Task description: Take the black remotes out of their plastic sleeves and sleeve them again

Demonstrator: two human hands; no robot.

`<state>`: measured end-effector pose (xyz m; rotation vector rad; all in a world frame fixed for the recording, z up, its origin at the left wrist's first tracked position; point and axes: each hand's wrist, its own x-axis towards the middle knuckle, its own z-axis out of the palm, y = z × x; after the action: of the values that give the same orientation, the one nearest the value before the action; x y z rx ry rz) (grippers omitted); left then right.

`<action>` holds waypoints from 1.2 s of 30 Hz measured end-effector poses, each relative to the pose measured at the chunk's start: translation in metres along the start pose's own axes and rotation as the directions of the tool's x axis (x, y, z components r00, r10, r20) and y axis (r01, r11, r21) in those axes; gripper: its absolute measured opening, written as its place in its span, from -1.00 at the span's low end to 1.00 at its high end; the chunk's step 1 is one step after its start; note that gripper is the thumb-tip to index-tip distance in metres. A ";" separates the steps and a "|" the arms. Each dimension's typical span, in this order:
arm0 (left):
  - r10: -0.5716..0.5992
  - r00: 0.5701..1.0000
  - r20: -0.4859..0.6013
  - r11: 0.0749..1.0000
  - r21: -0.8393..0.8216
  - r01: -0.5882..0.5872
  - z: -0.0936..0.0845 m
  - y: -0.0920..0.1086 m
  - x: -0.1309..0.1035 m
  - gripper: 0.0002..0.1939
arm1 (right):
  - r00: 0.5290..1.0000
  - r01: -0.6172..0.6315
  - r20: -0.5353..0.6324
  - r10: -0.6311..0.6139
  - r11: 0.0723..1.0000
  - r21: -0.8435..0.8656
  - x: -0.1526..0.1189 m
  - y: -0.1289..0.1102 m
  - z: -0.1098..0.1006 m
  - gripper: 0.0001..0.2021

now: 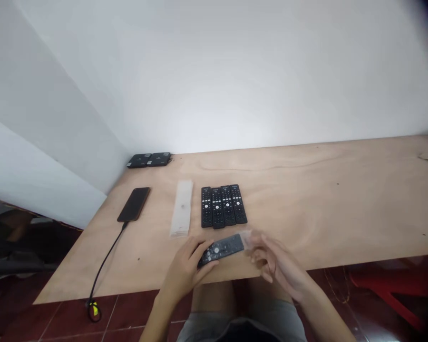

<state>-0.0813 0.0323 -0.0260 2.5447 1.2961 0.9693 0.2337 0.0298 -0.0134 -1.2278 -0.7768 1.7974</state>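
My left hand (189, 263) is wrapped round one end of a black remote control (224, 249), which lies tilted near the table's front edge. A see-through plastic sleeve (246, 238) covers the remote and sticks out past its right end. At that loose end, my right hand (271, 259) pinches the plastic; its fingers are a little blurred. Just beyond my hands, several black remotes (222, 206) lie side by side with their buttons up. To their left is a flat stack of see-through plastic sleeves (181, 208).
A phone (134, 204) with a black cable (105, 261) plugged in lies on the left of the wooden table (324, 204). Two flat black boxes (149, 160) stand by the wall at the back left. A red stool (388, 285) is below the table on the right.
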 end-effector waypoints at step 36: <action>0.003 0.998 0.057 0.998 0.060 -0.006 0.003 0.001 0.001 -0.57 | 0.869 0.433 0.073 -0.489 0.681 -0.590 0.021 -0.003 0.001 -0.65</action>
<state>-0.0787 0.0335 -0.0271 2.6001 1.3238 0.8647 0.2291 0.0491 -0.0196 -1.3206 -1.5248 1.0889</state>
